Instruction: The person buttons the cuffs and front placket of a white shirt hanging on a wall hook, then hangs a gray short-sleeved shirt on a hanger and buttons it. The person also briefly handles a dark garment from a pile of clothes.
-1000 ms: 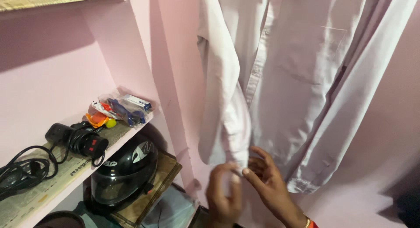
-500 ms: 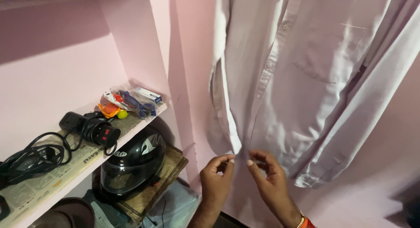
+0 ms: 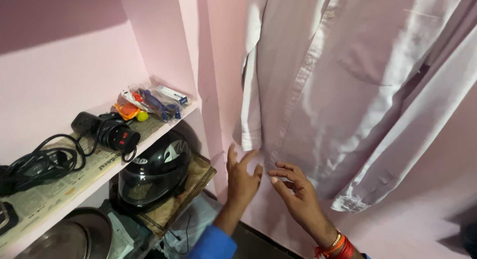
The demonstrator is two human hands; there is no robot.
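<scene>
Here, a pale lilac button-up shirt point(image 3: 348, 90) hangs against the pink wall point(image 3: 218, 65), right of the shelf point(image 3: 99, 164). Left hand point(image 3: 242, 177) fingers spread wide, holding nothing; right hand point(image 3: 295, 189) loosely splayed, fingertips at the lower placket. Fabric looks light, soft and limp; best pinched at hem or button edge.
</scene>
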